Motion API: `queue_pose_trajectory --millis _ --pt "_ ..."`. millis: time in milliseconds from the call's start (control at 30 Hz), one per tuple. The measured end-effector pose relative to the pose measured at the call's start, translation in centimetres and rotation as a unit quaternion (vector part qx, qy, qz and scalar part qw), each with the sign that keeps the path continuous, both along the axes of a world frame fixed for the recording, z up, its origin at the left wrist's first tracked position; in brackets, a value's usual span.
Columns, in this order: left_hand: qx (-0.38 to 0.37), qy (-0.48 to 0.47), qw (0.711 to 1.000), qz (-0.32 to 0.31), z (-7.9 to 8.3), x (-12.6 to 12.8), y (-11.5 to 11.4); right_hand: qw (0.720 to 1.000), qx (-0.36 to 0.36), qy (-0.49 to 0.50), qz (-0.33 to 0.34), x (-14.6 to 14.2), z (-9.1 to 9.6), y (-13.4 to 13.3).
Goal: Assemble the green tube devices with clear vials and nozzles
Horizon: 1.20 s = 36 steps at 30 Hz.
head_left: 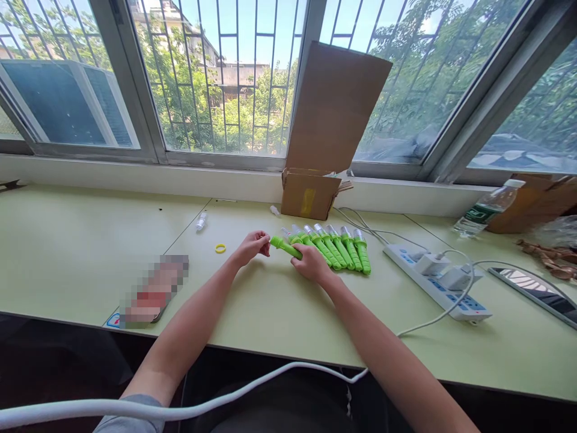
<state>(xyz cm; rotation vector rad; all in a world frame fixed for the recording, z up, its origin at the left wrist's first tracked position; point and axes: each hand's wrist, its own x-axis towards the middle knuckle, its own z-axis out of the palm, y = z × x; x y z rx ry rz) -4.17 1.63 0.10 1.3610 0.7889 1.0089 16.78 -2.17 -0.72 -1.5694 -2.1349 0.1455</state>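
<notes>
My right hand (309,262) is closed around the body of a green tube-shaped piece (285,246), held just above the pale green table (270,313). My left hand (252,245) pinches the tube's white left end with its fingertips. Right behind the right hand lies a row of several similar green tubes with clear caps (342,246), side by side. A small yellow ring (220,248) lies on the table to the left of my left hand, and a small clear cap (201,221) lies further back.
An open cardboard box (311,192) stands against the window sill behind the tubes. A white power strip (437,279) with plugs and cables lies to the right, beside a phone (536,291) and a water bottle (487,209). A blurred-out object (153,291) lies at the left front edge.
</notes>
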Motion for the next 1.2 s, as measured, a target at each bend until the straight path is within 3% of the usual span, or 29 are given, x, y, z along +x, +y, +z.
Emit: queue_pose_trajectory --millis 367,600,933,1100,1200 --pt "-0.042 0.001 0.997 0.059 -0.6 -0.1 0.3 1.0 0.0 0.009 0.002 -0.1 0.3 -0.3" --pt "-0.043 0.002 0.986 0.159 -1.1 -0.1 0.8 1.0 0.002 0.0 -0.006 -0.2 0.3 -0.4" --pt "-0.125 -0.061 0.947 0.289 -0.9 -0.8 1.7 1.0 -0.008 -0.003 -0.007 -0.4 0.6 -0.6" --pt "-0.091 -0.044 0.944 0.314 -1.3 -0.9 1.8 1.0 -0.015 -0.002 -0.004 -0.5 0.6 -0.5" --pt "-0.025 0.062 0.94 0.334 -1.3 -1.1 1.6 1.0 -0.014 0.0 0.0 -0.5 0.6 -0.5"
